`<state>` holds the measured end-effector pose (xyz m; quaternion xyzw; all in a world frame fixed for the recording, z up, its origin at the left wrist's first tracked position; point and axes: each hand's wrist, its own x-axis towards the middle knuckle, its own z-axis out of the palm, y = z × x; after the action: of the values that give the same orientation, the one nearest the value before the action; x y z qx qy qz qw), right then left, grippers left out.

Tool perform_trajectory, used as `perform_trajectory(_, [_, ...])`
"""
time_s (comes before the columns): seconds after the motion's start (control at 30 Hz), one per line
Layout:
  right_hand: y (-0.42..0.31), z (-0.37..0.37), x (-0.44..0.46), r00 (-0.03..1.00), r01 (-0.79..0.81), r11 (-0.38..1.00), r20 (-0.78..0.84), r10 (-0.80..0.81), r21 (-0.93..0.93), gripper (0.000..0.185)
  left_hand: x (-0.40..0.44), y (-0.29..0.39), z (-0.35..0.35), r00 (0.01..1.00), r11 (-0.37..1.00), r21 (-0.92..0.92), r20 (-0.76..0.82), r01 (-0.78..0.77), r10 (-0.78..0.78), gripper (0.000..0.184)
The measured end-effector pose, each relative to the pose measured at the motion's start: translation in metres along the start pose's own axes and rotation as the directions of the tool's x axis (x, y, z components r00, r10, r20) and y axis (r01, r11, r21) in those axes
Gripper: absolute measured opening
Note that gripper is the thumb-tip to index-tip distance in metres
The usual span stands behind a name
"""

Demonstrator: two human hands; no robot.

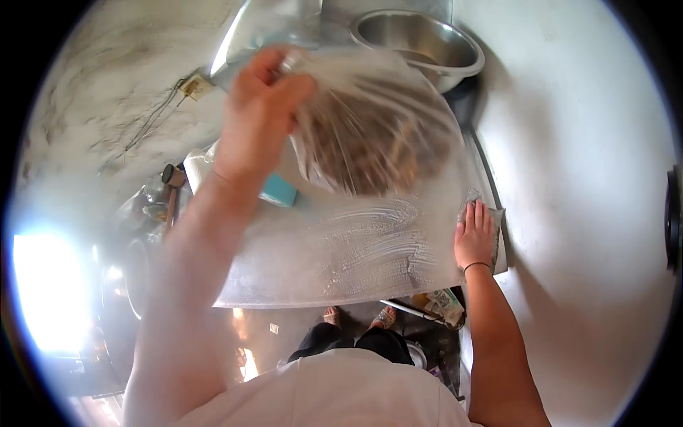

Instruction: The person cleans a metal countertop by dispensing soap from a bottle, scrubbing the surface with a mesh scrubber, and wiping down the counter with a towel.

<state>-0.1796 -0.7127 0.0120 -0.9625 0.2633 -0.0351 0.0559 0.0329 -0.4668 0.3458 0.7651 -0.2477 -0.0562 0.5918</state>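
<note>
My left hand [267, 96] is closed around the gathered top of a clear plastic bag [380, 124]. Brown pieces fill the bag, too blurred to name, and it hangs above the far part of the table. At the table's right edge, my right hand [475, 238] lies flat with its fingers stretched out. Beneath it is a greyish folded cloth or packet [496, 222], mostly covered by the hand. Wet, whitish streaks mark the pale tabletop [341, 245] between my hands.
A steel basin [420, 46] stands at the back right, against the white wall [583, 142]. Behind my left forearm are a turquoise box [278, 191] and a dark-lidded jar [172, 175]. A wall socket [196, 87] with wires is at the left. Items lie under the table's front edge.
</note>
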Motion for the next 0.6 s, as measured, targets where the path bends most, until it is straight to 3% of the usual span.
perform_trajectory(0.07, [-0.001, 0.0, 0.015, 1.0, -0.009, 1.0, -0.015, 0.009, 0.0, 0.056, 0.017, 0.009, -0.015, 0.97, 0.983, 0.068, -0.162, -0.173, 0.182, 0.028])
perform_trajectory(0.1, [-0.002, 0.002, 0.02, 1.0, -0.014, 1.0, -0.028, 0.014, 0.01, 0.056, 0.028, 0.01, -0.022, 0.968, 0.981, 0.071, -0.164, -0.182, 0.191, 0.028])
perform_trajectory(0.17, [-0.002, 0.004, 0.025, 0.998, -0.022, 0.999, -0.051, 0.024, 0.026, 0.056, 0.053, 0.009, -0.034, 0.904, 0.97, 0.094, -0.351, -0.225, 0.243, 0.03])
perform_trajectory(0.3, [-0.008, 0.004, -0.008, 0.999, 0.001, 1.0, -0.052, -0.001, 0.009, 0.057, 0.117, -0.031, -0.06, 0.797, 0.908, 0.175, -0.435, -0.381, 0.418, 0.033])
perform_trajectory(0.37, [-0.008, 0.01, -0.041, 0.996, 0.037, 0.999, -0.079, -0.034, 0.034, 0.058, 0.127, -0.044, -0.057, 0.813, 0.897, 0.397, -0.447, -0.194, 0.373, 0.033])
perform_trajectory(0.47, [-0.006, 0.01, -0.068, 0.996, 0.031, 0.998, -0.09, -0.026, 0.052, 0.059, 0.124, -0.058, -0.038, 0.795, 0.891, 0.43, -0.485, -0.146, 0.365, 0.031])
perform_trajectory(0.6, [-0.006, 0.01, -0.068, 0.997, 0.019, 0.998, -0.076, -0.013, 0.068, 0.06, 0.149, -0.066, -0.044, 0.763, 0.956, 0.228, -0.58, -0.184, 0.285, 0.028])
